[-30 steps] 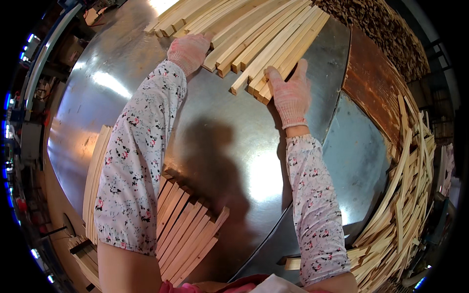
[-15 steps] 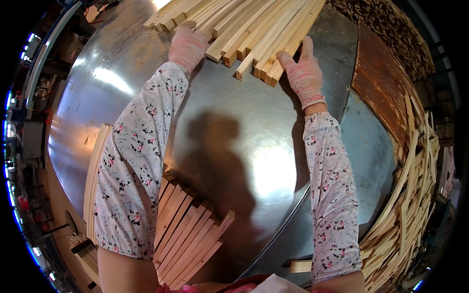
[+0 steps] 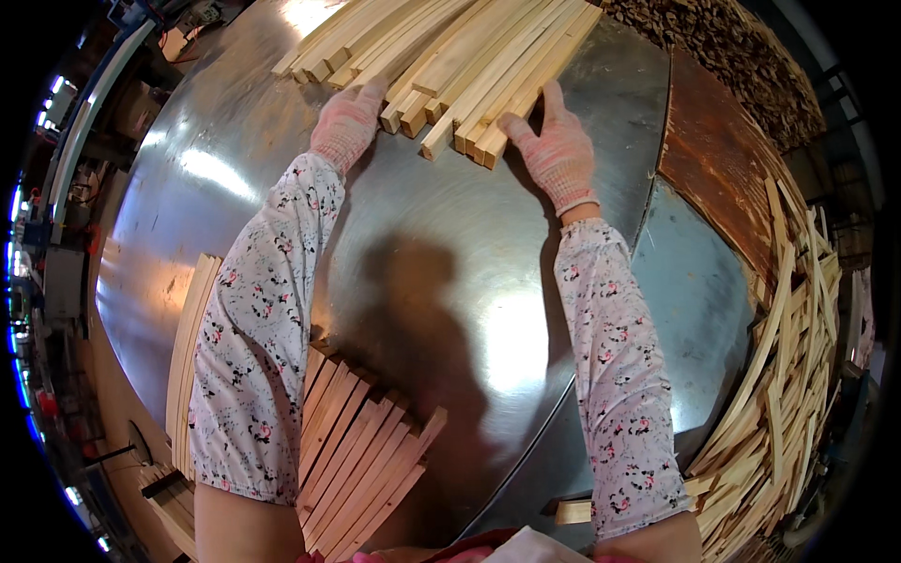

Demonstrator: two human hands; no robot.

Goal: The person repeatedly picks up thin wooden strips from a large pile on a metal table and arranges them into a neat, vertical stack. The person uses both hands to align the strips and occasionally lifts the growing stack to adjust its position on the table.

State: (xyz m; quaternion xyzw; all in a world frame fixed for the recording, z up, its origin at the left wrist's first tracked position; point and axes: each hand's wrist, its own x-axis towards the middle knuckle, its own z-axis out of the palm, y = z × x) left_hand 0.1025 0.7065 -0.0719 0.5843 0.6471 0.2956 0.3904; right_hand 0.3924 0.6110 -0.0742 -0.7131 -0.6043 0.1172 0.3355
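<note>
reaching across the metal table [image 3: 422, 202] in the head view, the left hand [image 3: 348, 127] meets the wooden sticks [image 3: 511, 70] at its far side, grip hidden; the right hand [image 3: 556, 155], thumb and fingers spread wide, borders their right edge.

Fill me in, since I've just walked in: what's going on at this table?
A person has both gloved hands at a row of squared wooden strips on a metal table. The right hand is at the row's right edge, thumb and fingers spread; the left hand is by strip ends farther left, its grip unclear. Another group of strips lies nearer the body, and thin wood slats are heaped at the right.
</note>
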